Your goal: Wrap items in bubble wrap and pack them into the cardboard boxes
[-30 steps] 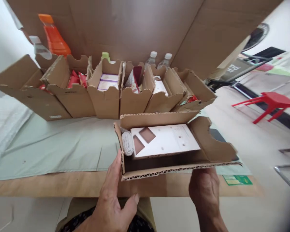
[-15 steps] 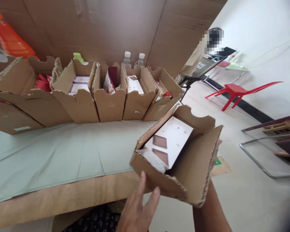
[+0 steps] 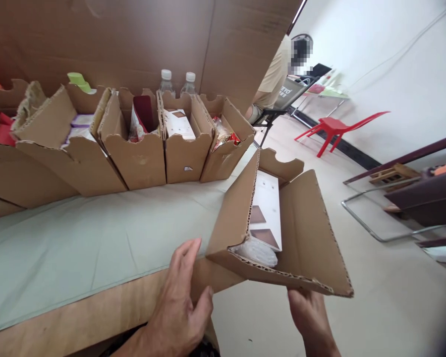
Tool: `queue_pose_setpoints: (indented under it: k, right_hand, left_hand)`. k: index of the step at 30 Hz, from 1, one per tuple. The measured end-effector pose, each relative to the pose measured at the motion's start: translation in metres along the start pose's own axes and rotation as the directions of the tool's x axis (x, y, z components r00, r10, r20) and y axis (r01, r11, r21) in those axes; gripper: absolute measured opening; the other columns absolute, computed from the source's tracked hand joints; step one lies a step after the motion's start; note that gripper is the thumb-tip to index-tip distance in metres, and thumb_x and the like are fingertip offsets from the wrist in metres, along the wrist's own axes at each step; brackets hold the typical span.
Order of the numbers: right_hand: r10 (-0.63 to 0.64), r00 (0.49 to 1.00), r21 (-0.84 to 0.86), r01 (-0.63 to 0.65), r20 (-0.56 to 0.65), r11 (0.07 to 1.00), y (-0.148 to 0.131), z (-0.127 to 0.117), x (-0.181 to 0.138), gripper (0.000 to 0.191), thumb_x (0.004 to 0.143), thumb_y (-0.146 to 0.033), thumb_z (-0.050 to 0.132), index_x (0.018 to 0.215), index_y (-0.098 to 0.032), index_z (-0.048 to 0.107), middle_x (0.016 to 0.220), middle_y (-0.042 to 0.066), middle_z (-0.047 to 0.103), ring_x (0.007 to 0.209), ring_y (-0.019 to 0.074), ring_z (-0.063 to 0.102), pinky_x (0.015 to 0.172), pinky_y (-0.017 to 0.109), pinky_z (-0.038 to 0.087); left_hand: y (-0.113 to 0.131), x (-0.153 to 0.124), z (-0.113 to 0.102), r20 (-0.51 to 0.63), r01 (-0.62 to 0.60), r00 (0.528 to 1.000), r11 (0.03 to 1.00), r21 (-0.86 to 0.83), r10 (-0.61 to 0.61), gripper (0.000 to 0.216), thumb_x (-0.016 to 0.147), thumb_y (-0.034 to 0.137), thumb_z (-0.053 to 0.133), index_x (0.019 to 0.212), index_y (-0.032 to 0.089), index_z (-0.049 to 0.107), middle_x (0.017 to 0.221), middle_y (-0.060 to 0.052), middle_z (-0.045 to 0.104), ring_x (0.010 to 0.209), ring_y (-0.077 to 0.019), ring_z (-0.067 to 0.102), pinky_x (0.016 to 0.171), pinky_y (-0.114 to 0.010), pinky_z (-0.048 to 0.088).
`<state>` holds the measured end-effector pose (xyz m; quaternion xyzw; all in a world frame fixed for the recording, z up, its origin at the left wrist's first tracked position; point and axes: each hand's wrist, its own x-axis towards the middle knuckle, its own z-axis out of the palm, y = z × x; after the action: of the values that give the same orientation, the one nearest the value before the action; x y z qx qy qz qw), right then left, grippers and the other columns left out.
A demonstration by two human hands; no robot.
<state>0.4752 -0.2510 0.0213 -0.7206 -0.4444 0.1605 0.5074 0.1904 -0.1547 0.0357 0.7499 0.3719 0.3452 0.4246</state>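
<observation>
Pale green cloth (image 3: 115, 233) covers most of the table (image 3: 96, 310), which spreads from your 7 to your 10 o'clock and shows bare wood along its near edge. At your 4 o'clock is the open cardboard box (image 3: 308, 233), tilted, with a white carton (image 3: 268, 198) along its left wall and clear plastic (image 3: 258, 253) at its near end. A second ago the box lay broadside to you; now you have swung it round so its long side points away, mostly out past the table's edge. Your right hand (image 3: 309, 310), at 5 o'clock, grasps it low at the near end, its fingers hidden by the cardboard. Your left hand (image 3: 178, 300), at 7 o'clock, was against the box and is now apart from it, fingers loose, holding nothing. That appears to leave the weight on one hand, so the box may tip if your grip slackens. Beyond, a row of similar boxes (image 3: 139, 163) stands from 9 to 12 o'clock, with bottles (image 3: 167, 87) behind at 11, shifted left as your view turned. Farther off, a person (image 3: 277, 72) sits at 1 and a red chair (image 3: 334, 126) stands at 2.
</observation>
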Motion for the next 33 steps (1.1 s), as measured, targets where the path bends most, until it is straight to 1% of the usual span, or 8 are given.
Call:
queue_pose_setpoints:
  k: [4,7,11,17,21,25,27,33]
  right_hand:
    - [0.075,0.992,-0.108,-0.065,0.097,0.992,0.0,0.014,-0.013,0.068,0.068,-0.075,0.081,0.112,-0.023,0.079,0.114,0.017,0.078,0.111,0.0448,0.072,0.098,0.06,0.058]
    - [0.074,0.986,-0.159,-0.049,0.152,0.986,-0.007,0.025,-0.003,0.057,0.072,-0.071,0.08,0.105,-0.025,0.081,0.119,0.016,0.078,0.115,0.046,0.07,0.101,0.064,0.056]
    - [0.019,0.995,-0.13,-0.006,0.101,0.991,-0.002,0.024,0.005,0.049,0.078,-0.066,0.079,0.105,-0.025,0.08,0.118,0.015,0.077,0.118,0.0453,0.069,0.107,0.066,0.052]
    - [0.033,0.999,-0.042,-0.034,-0.019,0.999,0.02,0.005,0.022,0.048,0.08,-0.06,0.081,0.111,-0.024,0.074,0.111,0.014,0.077,0.107,0.0375,0.072,0.092,0.053,0.061]
    - [-0.008,1.0,0.028,0.009,-0.012,1.0,0.023,-0.002,0.058,0.055,0.079,-0.057,0.083,0.12,-0.024,0.066,0.116,0.013,0.074,0.109,0.0343,0.07,0.093,0.049,0.059]
    - [-0.046,0.999,0.069,0.045,0.004,0.997,0.026,-0.004,0.104,0.059,0.077,-0.057,0.083,0.12,-0.024,0.062,0.119,0.012,0.072,0.112,0.0322,0.069,0.097,0.048,0.058]
    - [-0.05,0.999,0.061,0.05,-0.004,0.997,0.029,-0.005,0.126,0.059,0.075,-0.058,0.083,0.118,-0.025,0.06,0.118,0.011,0.071,0.111,0.0311,0.068,0.097,0.048,0.058]
    - [-0.078,0.996,0.059,0.076,0.036,0.995,0.031,-0.01,0.189,0.06,0.068,-0.052,0.085,0.116,-0.024,0.061,0.113,0.009,0.072,0.105,0.0293,0.068,0.092,0.046,0.059]
  left_hand:
    - [0.003,0.016,0.018,0.113,0.016,0.993,1.0,-0.018,-0.014,0.091,0.093,0.012,0.056,0.167,0.041,0.012,0.176,-0.008,0.022,0.161,-0.0348,0.027,0.121,-0.058,0.045]
    - [0.006,0.02,0.034,0.118,-0.059,0.991,0.997,-0.04,0.063,0.091,0.094,0.008,0.05,0.167,0.043,0.008,0.174,-0.006,0.03,0.16,-0.0301,0.031,0.123,-0.058,0.043]
    - [0.012,0.026,0.051,0.102,-0.13,0.986,0.991,-0.01,0.13,0.087,0.096,0.004,0.042,0.168,0.04,0.007,0.172,-0.008,0.036,0.157,-0.0277,0.039,0.122,-0.058,0.045]
    - [0.028,0.054,0.064,0.173,-0.152,0.975,0.987,0.059,0.14,0.081,0.09,0.007,0.044,0.167,0.02,0.021,0.167,-0.017,0.043,0.153,-0.0335,0.044,0.121,-0.062,0.044]
    - [0.037,0.091,0.07,0.294,-0.137,0.949,0.988,0.073,0.11,0.081,0.087,0.011,0.046,0.165,0.01,0.024,0.17,-0.02,0.036,0.155,-0.0339,0.04,0.125,-0.055,0.04]
    - [0.034,0.134,0.077,0.378,-0.161,0.921,0.975,0.152,0.093,0.089,0.084,0.012,0.05,0.167,0.01,0.018,0.173,-0.019,0.029,0.158,-0.0321,0.034,0.126,-0.051,0.038]
    - [0.026,0.148,0.077,0.415,-0.194,0.903,0.965,0.177,0.106,0.09,0.082,0.013,0.052,0.166,0.011,0.02,0.171,-0.019,0.035,0.155,-0.033,0.039,0.123,-0.051,0.041]
    - [-0.009,0.135,0.062,0.432,-0.239,0.895,0.936,0.257,0.11,0.072,0.087,0.023,0.06,0.156,0.011,0.044,0.162,-0.023,0.048,0.155,-0.0412,0.037,0.125,-0.064,0.031]
